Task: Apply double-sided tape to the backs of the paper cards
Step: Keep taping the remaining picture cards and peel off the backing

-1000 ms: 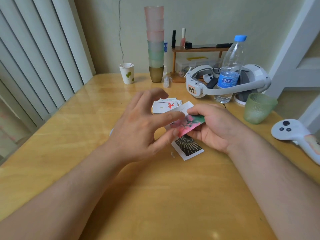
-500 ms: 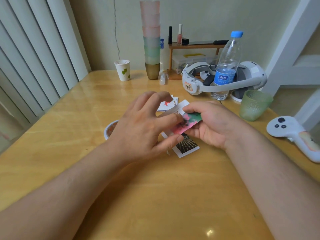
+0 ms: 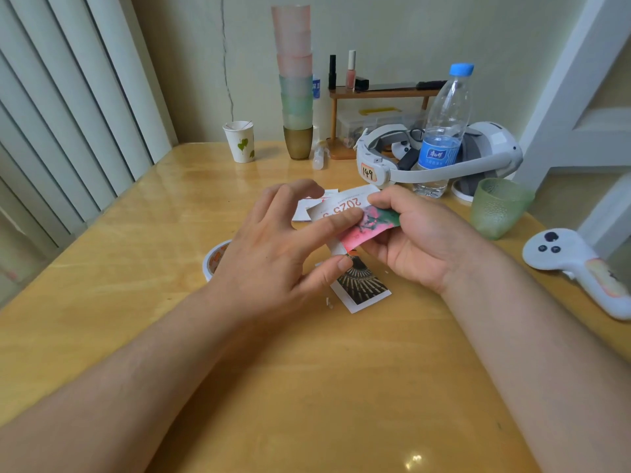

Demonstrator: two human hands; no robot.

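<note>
Right hand [image 3: 415,240] grips a pink-green card [image 3: 370,228] above the table [image 3: 136,268] — left hand [image 3: 273,254] pinches its 9 o'clock edge; a dark-patterned card [image 3: 363,286] lies at 6 o'clock.

A wooden table [image 3: 119,302] was seen spread across the view. At twelve o'clock a stack of tumblers [image 3: 295,80] was set beside a paper cup [image 3: 240,142] (leaf print on it). Toward one o'clock a water bottle [image 3: 444,131] was stood against a white headset [image 3: 440,158]. At two o'clock a green glass [image 3: 496,208] was placed, and at three o'clock a controller [image 3: 577,264] was laid.
</note>
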